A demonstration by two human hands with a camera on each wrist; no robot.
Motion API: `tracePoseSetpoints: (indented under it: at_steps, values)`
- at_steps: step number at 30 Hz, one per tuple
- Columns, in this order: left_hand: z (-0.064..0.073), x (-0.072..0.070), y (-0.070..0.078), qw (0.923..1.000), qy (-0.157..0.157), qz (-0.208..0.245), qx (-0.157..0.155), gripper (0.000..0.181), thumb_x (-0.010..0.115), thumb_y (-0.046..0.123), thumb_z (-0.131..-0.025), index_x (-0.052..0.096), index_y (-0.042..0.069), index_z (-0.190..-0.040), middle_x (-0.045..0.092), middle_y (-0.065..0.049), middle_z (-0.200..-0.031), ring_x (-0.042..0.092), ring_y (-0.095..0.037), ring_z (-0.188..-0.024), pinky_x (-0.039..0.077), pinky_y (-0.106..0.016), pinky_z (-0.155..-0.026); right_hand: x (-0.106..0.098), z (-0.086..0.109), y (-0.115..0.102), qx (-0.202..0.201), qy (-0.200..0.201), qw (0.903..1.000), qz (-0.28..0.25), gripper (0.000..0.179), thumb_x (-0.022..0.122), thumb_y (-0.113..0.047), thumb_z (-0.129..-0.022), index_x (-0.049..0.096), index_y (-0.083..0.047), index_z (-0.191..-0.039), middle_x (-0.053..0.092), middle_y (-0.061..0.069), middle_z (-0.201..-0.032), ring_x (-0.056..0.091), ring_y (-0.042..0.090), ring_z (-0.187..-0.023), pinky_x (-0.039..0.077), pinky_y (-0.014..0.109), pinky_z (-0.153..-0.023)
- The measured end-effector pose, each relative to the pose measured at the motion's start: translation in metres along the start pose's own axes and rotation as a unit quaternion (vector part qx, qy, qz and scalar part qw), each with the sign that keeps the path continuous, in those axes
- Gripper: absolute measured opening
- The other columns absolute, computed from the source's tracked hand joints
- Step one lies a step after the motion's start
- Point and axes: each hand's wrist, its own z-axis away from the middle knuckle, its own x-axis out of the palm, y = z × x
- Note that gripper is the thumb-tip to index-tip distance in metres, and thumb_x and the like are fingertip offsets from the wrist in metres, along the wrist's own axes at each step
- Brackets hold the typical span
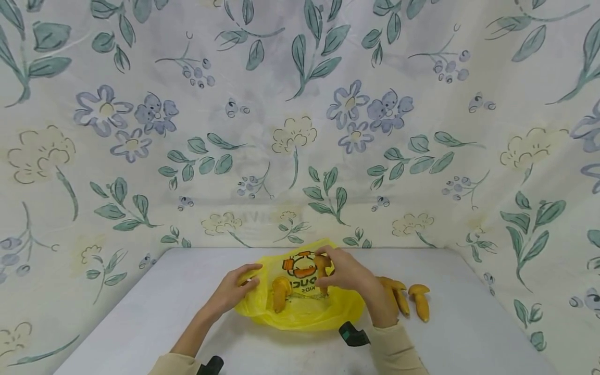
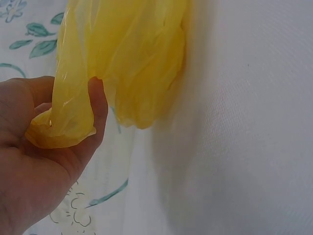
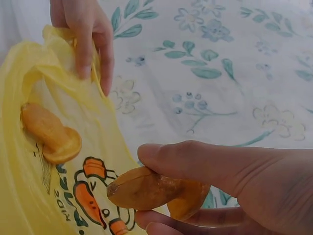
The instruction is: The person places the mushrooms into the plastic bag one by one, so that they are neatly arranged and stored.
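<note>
A yellow plastic bag with a printed cartoon lies spread on the table, its mouth gaping. At its left side my left hand holds the bag's edge between thumb and fingers; the left wrist view shows a fold of the bag hanging in that hand. One orange-brown mushroom rests inside the bag. Over the opening, my right hand grips a second mushroom between thumb and fingers. This mushroom's cap is partly hidden by the fingers in the right wrist view.
To the right of the bag, a mushroom lies on the white table, and beside it are more mushrooms, partly covered by my right forearm. A floral cloth hangs behind and at the sides.
</note>
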Motion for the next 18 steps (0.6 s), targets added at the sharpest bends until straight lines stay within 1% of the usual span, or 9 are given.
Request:
tracePoseSetpoints:
  at_steps: [7,11,13,14,18]
  values:
    - [0.0,0.0,0.0,1.0,0.001,0.001,0.005,0.04,0.059,0.02,-0.098,0.056,0.014,-0.137,0.05,-0.017,-0.147,0.053,-0.03,-0.126,0.043,-0.052,-0.108,0.01,-0.005,-0.007,-0.029,-0.012,0.9995,-0.007,0.064,0.08,-0.021,-0.082,0.049,-0.005,-0.136,0.064,0.008,-0.114,0.061,0.029,-0.106,0.055,0.037,-0.084]
    - [0.0,0.0,0.0,1.0,0.002,0.002,0.008,0.039,0.059,0.02,-0.098,0.056,0.014,-0.137,0.05,-0.017,-0.147,0.052,-0.031,-0.128,0.042,-0.053,-0.109,0.015,-0.007,-0.012,-0.026,-0.013,0.9995,-0.012,0.063,0.08,-0.021,-0.082,0.05,-0.008,-0.137,0.063,0.006,-0.112,0.06,0.024,-0.101,0.055,0.035,-0.083]
    - [0.0,0.0,0.0,1.0,0.001,0.003,0.008,0.039,0.059,0.019,-0.098,0.056,0.014,-0.137,0.05,-0.017,-0.147,0.052,-0.031,-0.127,0.042,-0.053,-0.109,0.017,-0.007,-0.012,-0.019,-0.01,0.9997,-0.012,0.062,0.08,-0.021,-0.082,0.051,-0.011,-0.136,0.062,0.005,-0.113,0.058,0.021,-0.1,0.054,0.035,-0.083]
    - [0.0,0.0,0.0,1.0,0.001,0.003,0.008,0.039,0.059,0.019,-0.098,0.056,0.014,-0.137,0.05,-0.017,-0.147,0.052,-0.031,-0.127,0.042,-0.053,-0.109,0.019,-0.008,-0.012,-0.014,-0.009,0.9998,-0.011,0.063,0.08,-0.022,-0.082,0.051,-0.012,-0.136,0.062,0.005,-0.114,0.058,0.02,-0.101,0.054,0.035,-0.085]
    - [0.0,0.0,0.0,1.0,-0.001,0.004,0.005,0.039,0.059,0.019,-0.098,0.056,0.014,-0.137,0.05,-0.018,-0.147,0.052,-0.031,-0.126,0.043,-0.053,-0.109,0.024,-0.009,-0.01,-0.012,-0.006,0.9999,-0.006,0.065,0.081,-0.023,-0.081,0.051,-0.01,-0.136,0.062,0.006,-0.116,0.058,0.021,-0.105,0.053,0.038,-0.088]
